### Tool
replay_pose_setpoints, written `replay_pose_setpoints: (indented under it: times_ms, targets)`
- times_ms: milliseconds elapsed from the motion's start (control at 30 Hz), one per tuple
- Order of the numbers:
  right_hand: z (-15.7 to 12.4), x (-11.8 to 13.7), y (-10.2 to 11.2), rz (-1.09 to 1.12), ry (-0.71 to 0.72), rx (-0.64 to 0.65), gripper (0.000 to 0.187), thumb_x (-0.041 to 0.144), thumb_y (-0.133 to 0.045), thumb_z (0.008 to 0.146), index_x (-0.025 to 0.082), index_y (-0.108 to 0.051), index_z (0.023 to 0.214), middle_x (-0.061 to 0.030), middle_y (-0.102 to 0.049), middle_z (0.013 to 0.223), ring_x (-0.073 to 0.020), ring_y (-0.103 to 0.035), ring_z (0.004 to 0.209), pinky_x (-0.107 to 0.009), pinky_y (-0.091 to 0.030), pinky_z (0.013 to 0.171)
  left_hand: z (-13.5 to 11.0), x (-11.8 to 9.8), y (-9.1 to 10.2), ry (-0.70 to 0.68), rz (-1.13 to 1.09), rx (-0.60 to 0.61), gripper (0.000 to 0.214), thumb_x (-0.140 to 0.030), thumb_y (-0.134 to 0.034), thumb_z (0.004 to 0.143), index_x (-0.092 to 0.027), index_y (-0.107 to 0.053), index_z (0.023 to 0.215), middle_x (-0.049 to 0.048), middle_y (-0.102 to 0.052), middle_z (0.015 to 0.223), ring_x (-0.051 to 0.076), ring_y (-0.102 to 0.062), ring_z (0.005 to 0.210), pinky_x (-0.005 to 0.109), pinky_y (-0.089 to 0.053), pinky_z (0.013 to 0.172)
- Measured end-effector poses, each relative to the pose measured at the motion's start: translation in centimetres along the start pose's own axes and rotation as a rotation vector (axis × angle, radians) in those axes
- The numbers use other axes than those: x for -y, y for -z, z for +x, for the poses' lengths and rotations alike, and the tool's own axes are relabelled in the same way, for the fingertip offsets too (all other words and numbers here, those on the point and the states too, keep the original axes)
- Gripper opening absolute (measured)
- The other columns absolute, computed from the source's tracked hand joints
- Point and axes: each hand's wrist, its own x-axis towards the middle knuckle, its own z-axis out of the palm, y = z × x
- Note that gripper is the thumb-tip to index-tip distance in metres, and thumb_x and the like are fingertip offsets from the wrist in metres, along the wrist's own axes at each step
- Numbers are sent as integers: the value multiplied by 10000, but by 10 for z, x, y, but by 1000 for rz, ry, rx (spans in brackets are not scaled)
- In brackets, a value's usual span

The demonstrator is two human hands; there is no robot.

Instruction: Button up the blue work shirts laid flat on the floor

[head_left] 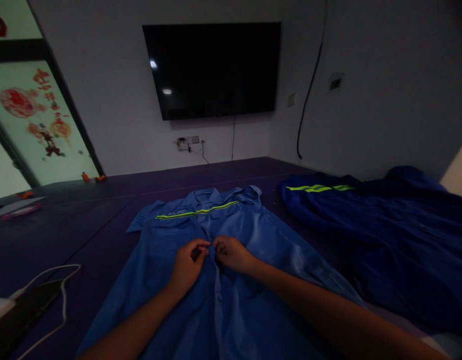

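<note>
A blue work shirt (155, 260) with yellow-green stripes across the chest lies spread face up, its collar at the far end. My left hand (189, 260) pinches the front placket below the chest stripe, thumb and forefinger nearly meeting. Just to its right, my right hand (233, 252) has its fingers curled closed on the other side of the placket, fingertips close to those of the left. Whether a button sits between the fingers is too small and dark to tell. Below the hands the placket runs down toward me.
Dark blue garments (384, 240) with a yellow-green stripe are heaped at the right. A white cable (64, 300) and a dark flat object (31, 310) lie at the lower left. A television (215, 70) hangs on the far wall, and a black cable (309, 95) dangles beside it.
</note>
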Motion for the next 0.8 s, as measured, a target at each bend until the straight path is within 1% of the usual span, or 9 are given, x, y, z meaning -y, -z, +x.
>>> replay_pose_setpoints:
  times_ms: [67, 133, 233, 333, 500, 600, 700, 800]
  targets:
    - [-2, 4, 1, -93, 2, 6, 201, 40, -451, 638, 168, -518, 779, 47, -543, 585, -73, -511, 510, -155, -332, 464, 1, 3, 0, 18, -22, 23, 220, -160, -522, 685, -175, -638, 872, 10, -659, 714, 144, -619, 667, 254, -490, 656]
    - [-4, 10, 3, -237, 7, 4, 186, 70, -464, 656, 170, -537, 794, 31, -579, 623, -87, -534, 549, -167, -327, 483, 2, 6, 0, 39, -50, 38, 238, -135, -518, 670, -167, -631, 876, 10, -663, 708, 142, -624, 658, 253, -492, 656]
    - [-8, 18, 5, -461, 10, 5, 156, 164, -496, 694, 183, -564, 832, 13, -616, 655, -114, -556, 585, -194, -304, 503, 3, 9, 0, 82, -82, 60, 245, -111, -521, 645, -156, -623, 863, 10, -665, 677, 144, -631, 643, 248, -493, 644]
    - [-10, 23, 7, -583, 15, 19, 185, 228, -515, 706, 190, -574, 877, -2, -639, 702, -129, -572, 618, -206, -292, 516, 2, 8, 1, 121, -93, 90, 249, -102, -539, 620, -149, -617, 851, 13, -672, 675, 150, -639, 647, 247, -491, 646]
    - [-11, 25, 7, -631, 29, 41, 210, 245, -508, 722, 192, -569, 916, -4, -646, 728, -128, -581, 644, -205, -289, 525, 2, 4, 2, 138, -85, 111, 252, -118, -541, 623, -139, -621, 860, 25, -681, 700, 154, -640, 661, 240, -481, 641]
    - [-11, 26, 6, -649, 42, 35, 192, 260, -495, 741, 195, -564, 909, -7, -646, 720, -134, -583, 629, -212, -284, 516, 3, 2, 2, 122, -77, 86, 188, -234, -536, 694, -143, -633, 827, 39, -682, 726, 159, -634, 672, 237, -472, 619]
    - [-11, 26, 4, -680, 41, 28, 188, 289, -463, 778, 184, -564, 896, -28, -647, 721, -146, -585, 623, -223, -277, 504, 3, 3, 1, 109, -59, 73, 243, -359, -548, 712, -142, -633, 780, 44, -672, 708, 164, -624, 659, 237, -461, 598]
    - [-11, 27, 3, -661, 48, 45, 201, 277, -454, 789, 189, -562, 934, -27, -647, 718, -146, -586, 627, -219, -285, 505, 2, 5, 1, 122, -25, 55, 252, -360, -574, 686, -133, -624, 783, 32, -648, 636, 159, -606, 603, 237, -447, 562]
